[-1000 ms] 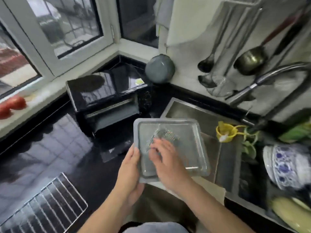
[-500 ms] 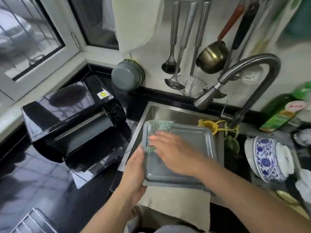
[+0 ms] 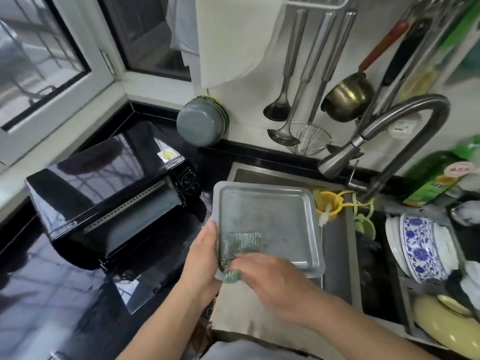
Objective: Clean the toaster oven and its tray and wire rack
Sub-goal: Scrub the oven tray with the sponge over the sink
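Tray point(image 3: 275, 222) is held over the near left corner of the sink point(image 3: 335, 245), just right of the toaster oven point(image 3: 109, 196) with its door dropped open on the black counter point(image 3: 52, 294); its left rim is gripped by the left hand point(image 3: 201, 263), thumb curled over the edge, fingers hidden beneath; a green scouring pad point(image 3: 241, 245) is pressed into the tray's near left corner under the blurred fingertips of the right hand point(image 3: 275, 284), whose exact spread cannot be told; a faucet point(image 3: 384, 136) arches above the sink.
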